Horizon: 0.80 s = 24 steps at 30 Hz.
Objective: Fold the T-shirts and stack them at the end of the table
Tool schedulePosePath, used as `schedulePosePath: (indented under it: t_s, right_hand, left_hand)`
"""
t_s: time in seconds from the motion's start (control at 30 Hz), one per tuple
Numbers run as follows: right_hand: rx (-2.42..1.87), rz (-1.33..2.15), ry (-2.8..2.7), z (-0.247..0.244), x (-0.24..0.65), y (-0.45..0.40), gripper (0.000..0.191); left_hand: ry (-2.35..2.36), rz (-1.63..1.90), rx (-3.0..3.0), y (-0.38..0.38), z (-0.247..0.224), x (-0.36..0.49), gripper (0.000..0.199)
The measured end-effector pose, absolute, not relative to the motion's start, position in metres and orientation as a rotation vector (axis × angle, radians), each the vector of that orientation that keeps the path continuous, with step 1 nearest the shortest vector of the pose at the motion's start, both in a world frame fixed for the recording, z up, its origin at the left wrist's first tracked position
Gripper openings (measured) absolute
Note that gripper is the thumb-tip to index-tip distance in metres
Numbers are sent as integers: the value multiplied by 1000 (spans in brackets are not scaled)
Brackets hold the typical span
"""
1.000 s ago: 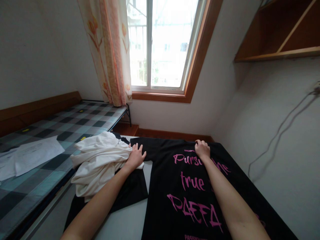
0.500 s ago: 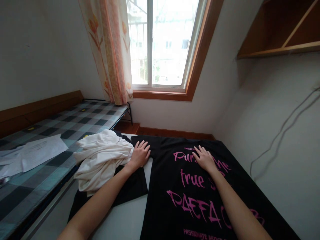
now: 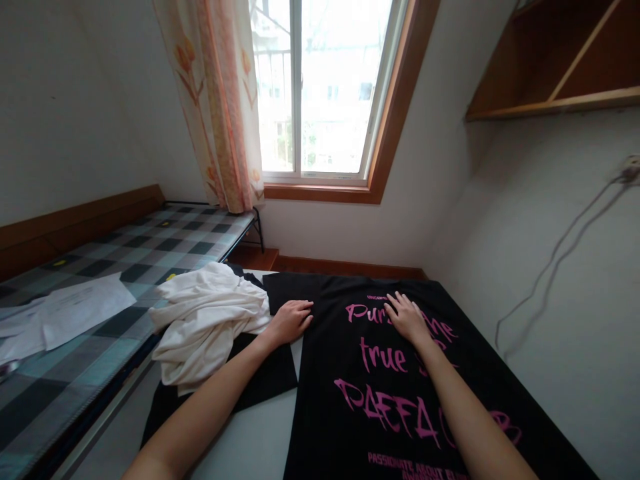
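Note:
A black T-shirt (image 3: 323,387) with pink lettering lies spread flat across a white surface (image 3: 255,437). My left hand (image 3: 290,321) rests at the shirt's left edge, by the sleeve, its fingers stretched to the right and touching the fabric; it is open. Flat on the printed chest lies my right hand (image 3: 407,317), open with fingers slightly apart, covering part of the lettering. Left of my left hand sits a crumpled white garment (image 3: 207,317), heaped on another black cloth (image 3: 273,373) that is partly hidden by it and my left forearm.
On the left stands a bed with a checked mattress (image 3: 135,250), bearing white paper sheets (image 3: 75,310). A patterned curtain (image 3: 225,107) hangs beside the window (image 3: 330,100). A wooden shelf (image 3: 550,73) and a cable (image 3: 550,257) are on the right wall.
My left hand has shifted slightly right and turned, its fingers now pointing right instead of away from me. My right hand stays in place on the shirt. The view has turned slightly right.

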State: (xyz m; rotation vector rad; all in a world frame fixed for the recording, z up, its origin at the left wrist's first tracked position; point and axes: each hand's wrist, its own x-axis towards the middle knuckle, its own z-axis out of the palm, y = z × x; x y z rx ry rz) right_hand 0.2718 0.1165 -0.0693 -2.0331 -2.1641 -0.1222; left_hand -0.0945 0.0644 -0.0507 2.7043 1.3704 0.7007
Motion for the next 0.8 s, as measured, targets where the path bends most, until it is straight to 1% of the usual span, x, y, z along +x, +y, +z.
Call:
schedulePosePath:
  t_s: [0.1,0.2,0.4,0.67,0.8]
  right_hand:
    - [-1977,-196,-2112,-67,269,110,48]
    - [-2025,-212,-2071,-64,258,101,47]
    - [-2254,-16,-1999,-61,220,80,53]
    - [-2212,97,-1990,-60,214,69,56]
    - [-2178,98,-1992,-60,217,68,55]
  left_hand:
    - [1432,729,2739,64,-46,-93,33]
    - [1495,694,2774,63,-44,-93,33]
    - [1508,698,2687,66,-50,-95,28]
    - [1518,692,2614,65,-50,-94,26]
    - [1490,700,2681,65,-40,-97,24]
